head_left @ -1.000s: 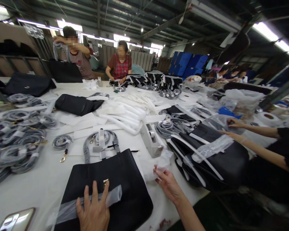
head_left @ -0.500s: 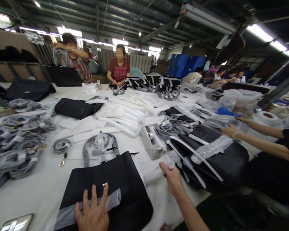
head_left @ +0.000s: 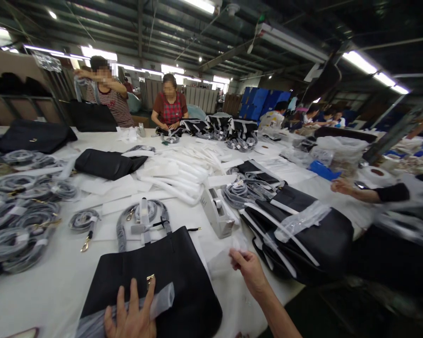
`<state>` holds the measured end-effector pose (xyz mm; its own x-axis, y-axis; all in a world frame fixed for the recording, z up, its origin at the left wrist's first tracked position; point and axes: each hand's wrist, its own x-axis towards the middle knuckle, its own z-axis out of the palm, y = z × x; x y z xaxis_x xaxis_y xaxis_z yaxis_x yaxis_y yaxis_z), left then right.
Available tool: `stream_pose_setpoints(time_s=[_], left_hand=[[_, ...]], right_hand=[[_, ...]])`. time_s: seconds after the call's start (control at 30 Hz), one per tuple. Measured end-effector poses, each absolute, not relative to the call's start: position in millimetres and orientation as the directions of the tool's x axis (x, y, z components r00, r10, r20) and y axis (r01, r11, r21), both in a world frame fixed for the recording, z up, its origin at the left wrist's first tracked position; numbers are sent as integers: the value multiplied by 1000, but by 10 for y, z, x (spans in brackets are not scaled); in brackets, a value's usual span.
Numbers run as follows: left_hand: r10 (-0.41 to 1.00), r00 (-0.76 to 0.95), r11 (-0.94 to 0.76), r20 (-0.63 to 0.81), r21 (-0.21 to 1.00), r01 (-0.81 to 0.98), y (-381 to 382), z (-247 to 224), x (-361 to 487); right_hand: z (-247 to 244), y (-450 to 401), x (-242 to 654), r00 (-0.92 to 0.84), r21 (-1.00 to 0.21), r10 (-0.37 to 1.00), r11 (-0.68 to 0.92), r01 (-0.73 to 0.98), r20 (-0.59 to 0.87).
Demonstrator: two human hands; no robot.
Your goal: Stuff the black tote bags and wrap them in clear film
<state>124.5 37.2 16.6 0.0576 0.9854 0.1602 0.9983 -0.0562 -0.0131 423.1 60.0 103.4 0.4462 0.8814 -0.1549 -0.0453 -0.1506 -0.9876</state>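
Note:
My left hand (head_left: 131, 310) lies flat with spread fingers on a black handbag (head_left: 183, 272), across a translucent plastic-wrapped strip (head_left: 164, 300). The bag's small gold clasp (head_left: 150, 280) shows just above my fingertips. Beyond the bag's upper edge stands its plastic-wrapped handle (head_left: 121, 232), with a coiled strap inside the loop. To the right of the bag, my right hand (head_left: 250, 267) is closed in a pinch on thin, clear plastic film (head_left: 220, 265) that spreads over the table. A grey tape dispenser (head_left: 216, 216) stands just beyond that hand.
Stacked black handbags (head_left: 306, 230) with white padding lie at the right. Wrapped coiled straps (head_left: 24, 234) are heaped at the left. White foam strips (head_left: 183, 171) cover the table's middle. A co-worker's arm (head_left: 366, 192) reaches in from the right; two people work across the table.
My right hand has drawn slightly lower, and the crumpled plastic by it is more spread out. The co-worker at right has lifted a wrapped item off the stack. My left hand stays on the handbag.

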Motion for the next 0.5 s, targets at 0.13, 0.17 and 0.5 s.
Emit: stream_pose_setpoints(time_s=[0.13,0.17,0.5], left_hand=[[985,67,-66,158,-12,998,372,217,1243],[984,78,-78,160,-11,997,373,235,1241],[958,46,-187,282,496,848,389,139,1075]], right_hand=[[1266,596,4113,407,-993,909,-110,31,-88],[1331,581,4049,367,-989,927,-116,87,-76],[1058,575,2827,-354,-666,935,270,695,11]])
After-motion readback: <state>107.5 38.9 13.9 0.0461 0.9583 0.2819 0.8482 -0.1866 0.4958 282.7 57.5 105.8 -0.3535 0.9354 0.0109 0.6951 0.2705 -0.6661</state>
